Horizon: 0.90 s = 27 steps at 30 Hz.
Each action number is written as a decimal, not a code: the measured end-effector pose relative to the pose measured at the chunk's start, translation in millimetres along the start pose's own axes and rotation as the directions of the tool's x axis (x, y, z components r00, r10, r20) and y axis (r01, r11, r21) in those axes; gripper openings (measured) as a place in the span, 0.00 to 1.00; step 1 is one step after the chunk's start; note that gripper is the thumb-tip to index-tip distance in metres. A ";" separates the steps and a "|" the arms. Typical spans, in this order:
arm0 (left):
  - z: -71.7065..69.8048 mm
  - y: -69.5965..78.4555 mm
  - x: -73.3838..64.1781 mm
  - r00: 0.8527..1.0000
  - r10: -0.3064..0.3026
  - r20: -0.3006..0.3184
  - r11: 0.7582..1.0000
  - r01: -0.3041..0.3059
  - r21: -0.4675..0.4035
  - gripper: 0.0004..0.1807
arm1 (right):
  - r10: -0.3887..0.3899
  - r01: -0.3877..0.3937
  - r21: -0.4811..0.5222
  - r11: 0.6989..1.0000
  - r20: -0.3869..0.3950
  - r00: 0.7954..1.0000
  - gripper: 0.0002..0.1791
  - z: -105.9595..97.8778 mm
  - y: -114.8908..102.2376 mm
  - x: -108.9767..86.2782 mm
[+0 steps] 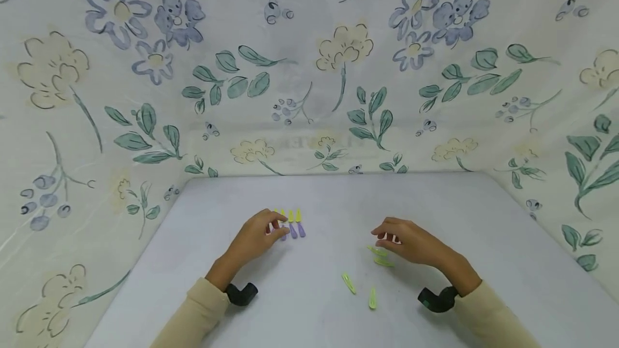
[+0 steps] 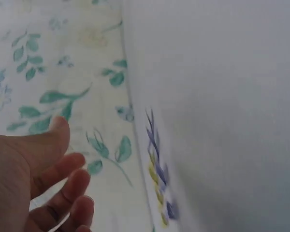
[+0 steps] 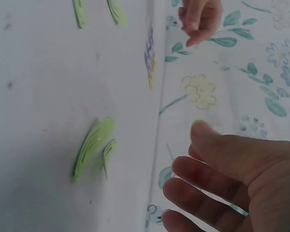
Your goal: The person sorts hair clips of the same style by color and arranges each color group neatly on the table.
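My left hand (image 1: pixel 255 236) hovers over a row of small hair clips on the table, partly hiding them. In that row, yellow clips (image 1: pixel 298 216) lie behind purple clips (image 1: pixel 302 229). The left wrist view shows the thumb and loosely bent fingers (image 2: pixel 73 186) apart, holding nothing. Above two light green hair clips (image 1: pixel 384 262) is my right hand (image 1: pixel 411 241), its fingers relaxed and nothing between them in the right wrist view. Nearer to me, two more green clips, one slanted (image 1: pixel 348 283) and one pointing straight away (image 1: pixel 372 299), lie apart on the table.
The white table (image 1: pixel 329 197) ends against a floral-patterned sheet (image 1: pixel 309 95) at the back and sides. A black wrist camera (image 1: pixel 242 294) sits at the left wrist, and another wrist camera (image 1: pixel 437 299) at the right.
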<state>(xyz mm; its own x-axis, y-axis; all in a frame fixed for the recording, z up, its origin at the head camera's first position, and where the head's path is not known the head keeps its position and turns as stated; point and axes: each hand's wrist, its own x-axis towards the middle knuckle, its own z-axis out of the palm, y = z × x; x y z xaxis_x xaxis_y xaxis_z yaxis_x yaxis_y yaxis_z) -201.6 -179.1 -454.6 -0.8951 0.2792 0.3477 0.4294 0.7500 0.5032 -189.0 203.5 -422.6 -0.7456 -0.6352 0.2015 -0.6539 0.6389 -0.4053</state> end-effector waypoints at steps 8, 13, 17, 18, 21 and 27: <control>29.2 80.1 -9.5 0.985 0.061 0.159 0.994 -0.075 0.083 0.18 | 0.007 -0.017 0.078 0.997 0.131 0.991 0.10 3.2 1.4 -9.9; 47.8 106.9 -11.4 0.958 0.035 0.285 0.997 -0.053 0.058 0.20 | 0.021 -0.037 0.090 0.995 0.166 0.986 0.07 6.0 2.6 -11.1; 58.2 120.5 -12.8 0.937 -0.004 0.349 0.997 -0.025 0.077 0.24 | -0.007 -0.005 0.070 0.998 0.167 0.986 0.08 8.0 2.3 -10.7; 60.5 123.1 -13.2 0.935 -0.014 0.356 0.996 -0.019 0.088 0.24 | -0.013 0.003 0.064 0.998 0.166 0.986 0.08 8.4 2.2 -10.5; 67.0 129.3 -14.0 0.928 -0.039 0.371 0.992 -0.008 0.123 0.26 | -0.024 0.015 0.053 0.998 0.162 0.986 0.10 9.5 2.7 -10.1; 79.1 133.8 -16.3 0.908 -0.051 0.415 0.988 -0.014 0.152 0.26 | -0.029 0.026 0.024 0.999 0.158 0.987 0.12 14.9 8.6 -11.8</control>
<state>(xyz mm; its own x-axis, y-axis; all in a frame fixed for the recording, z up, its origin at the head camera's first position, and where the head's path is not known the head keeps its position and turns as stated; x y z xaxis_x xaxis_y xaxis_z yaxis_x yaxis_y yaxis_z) -139.1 -35.9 -455.5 -0.8849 0.4643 -0.0382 0.4187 0.8286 0.3716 -183.9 210.0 -441.8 -0.6966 -0.7140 0.0703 -0.6696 0.6118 -0.4211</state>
